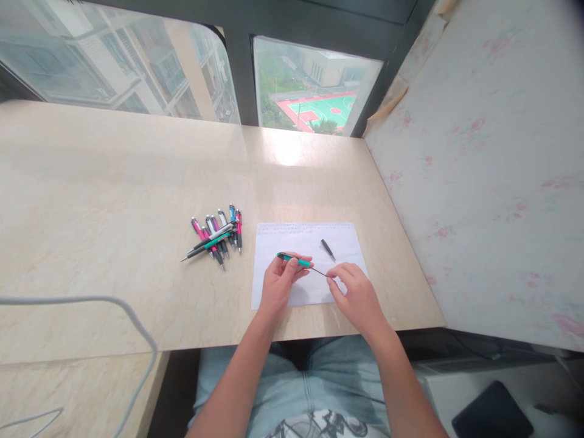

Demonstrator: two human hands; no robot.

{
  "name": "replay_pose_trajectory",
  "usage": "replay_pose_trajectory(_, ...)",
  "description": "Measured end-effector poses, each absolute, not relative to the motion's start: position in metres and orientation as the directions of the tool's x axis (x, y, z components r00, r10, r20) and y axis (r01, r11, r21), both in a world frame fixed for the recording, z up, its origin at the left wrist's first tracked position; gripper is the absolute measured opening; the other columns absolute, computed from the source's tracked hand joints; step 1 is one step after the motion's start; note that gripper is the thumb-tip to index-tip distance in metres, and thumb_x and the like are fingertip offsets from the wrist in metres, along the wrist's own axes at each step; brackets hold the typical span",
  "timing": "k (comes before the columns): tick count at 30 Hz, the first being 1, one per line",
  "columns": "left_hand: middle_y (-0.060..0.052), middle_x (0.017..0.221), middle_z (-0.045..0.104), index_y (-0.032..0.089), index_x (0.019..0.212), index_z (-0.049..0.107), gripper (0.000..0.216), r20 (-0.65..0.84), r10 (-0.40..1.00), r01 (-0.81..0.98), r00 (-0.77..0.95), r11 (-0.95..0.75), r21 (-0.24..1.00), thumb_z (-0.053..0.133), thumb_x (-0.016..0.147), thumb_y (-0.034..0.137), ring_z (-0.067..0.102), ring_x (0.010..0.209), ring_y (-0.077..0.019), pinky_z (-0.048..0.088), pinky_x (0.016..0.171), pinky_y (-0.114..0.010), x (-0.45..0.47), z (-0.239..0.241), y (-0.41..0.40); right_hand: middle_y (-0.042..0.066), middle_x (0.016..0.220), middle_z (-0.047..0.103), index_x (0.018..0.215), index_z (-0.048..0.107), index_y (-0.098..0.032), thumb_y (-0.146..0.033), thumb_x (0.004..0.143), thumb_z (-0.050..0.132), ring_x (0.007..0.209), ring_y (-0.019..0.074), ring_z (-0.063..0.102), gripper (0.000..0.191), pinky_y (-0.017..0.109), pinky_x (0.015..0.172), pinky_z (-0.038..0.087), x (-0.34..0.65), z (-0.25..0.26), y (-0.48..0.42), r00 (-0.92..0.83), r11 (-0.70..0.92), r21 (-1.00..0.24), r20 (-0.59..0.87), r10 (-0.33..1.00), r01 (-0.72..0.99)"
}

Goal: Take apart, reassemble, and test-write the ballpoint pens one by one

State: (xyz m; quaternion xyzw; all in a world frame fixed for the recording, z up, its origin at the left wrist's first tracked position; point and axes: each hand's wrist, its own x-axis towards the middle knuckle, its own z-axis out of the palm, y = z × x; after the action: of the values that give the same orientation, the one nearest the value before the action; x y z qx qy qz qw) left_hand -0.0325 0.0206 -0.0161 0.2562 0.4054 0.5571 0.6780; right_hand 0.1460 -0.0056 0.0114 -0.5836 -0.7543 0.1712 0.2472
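My left hand (279, 280) is closed round the green barrel of a ballpoint pen (298, 261), its clip end toward the left. A thin dark refill (319, 272) sticks out of the barrel's right end. The thumb and fingertips of my right hand (353, 292) pinch the refill's far end. On the white paper (269, 298) beneath both hands lies the pen's black grip section (328, 250), apart from the barrel and just beyond my right hand. Small rows of marks run along the paper's top edge.
Several pens (214, 234) in pink, green, white, purple and blue lie in a heap left of the paper. A grey cable (132, 313) loops over the desk (91, 243) at the lower left. The floral wall (479, 170) bounds the right side, windows the back.
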Motion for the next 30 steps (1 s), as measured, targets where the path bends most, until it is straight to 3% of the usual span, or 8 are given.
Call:
replay_pose_trajectory(5,-0.010,0.103,0.073,0.016,0.093,0.068,0.025,-0.253,0.963,-0.571,-0.095,0.155,0.806,0.070,0.082,0.039,0.069,0.092,-0.0178,0.053,0.082,-0.029,-0.035,-0.018,0.022,0.003,0.077,0.064,0.083,0.061,-0.021,-0.017,0.085,0.053,0.071,0.0192,0.058,0.009,0.032,0.069,0.044,0.155,0.003,-0.013,-0.045,0.091,-0.535,0.098,0.994,0.840)
replay_pose_trajectory(9,-0.008,0.094,0.073,0.016,0.088,0.069,0.024,-0.269,0.959,-0.601,-0.089,0.164,0.783,0.073,0.079,0.038,0.069,0.082,-0.0149,0.053,0.077,-0.027,-0.035,-0.019,0.023,0.002,0.075,0.064,0.082,0.062,-0.021,-0.018,0.082,0.053,0.064,0.0177,0.058,0.010,0.031,0.064,0.042,0.147,-0.010,-0.010,0.043,0.006,-0.531,0.081,0.996,0.847)
replay_pose_trajectory(23,-0.006,0.088,0.073,0.016,0.090,0.067,0.026,-0.345,0.938,-0.648,-0.041,0.238,0.724,0.074,0.078,0.038,0.068,0.080,-0.0139,0.051,0.073,-0.025,-0.035,-0.019,0.024,0.009,0.082,0.064,0.091,0.065,-0.018,-0.018,0.085,0.050,0.078,0.0231,0.060,0.016,0.034,0.070,0.044,0.126,-0.023,0.029,0.075,0.022,-0.412,0.216,0.974,0.911)
replay_pose_trajectory(30,-0.006,0.088,0.073,0.016,0.090,0.066,0.026,-0.355,0.934,-0.656,-0.042,0.243,0.715,0.075,0.077,0.036,0.068,0.079,-0.0139,0.051,0.074,-0.026,-0.035,-0.018,0.024,0.007,0.085,0.063,0.094,0.065,-0.021,-0.020,0.087,0.053,0.080,0.0212,0.059,0.014,0.032,0.071,0.046,0.126,-0.019,0.013,-0.096,0.160,-0.406,0.175,0.980,0.900)
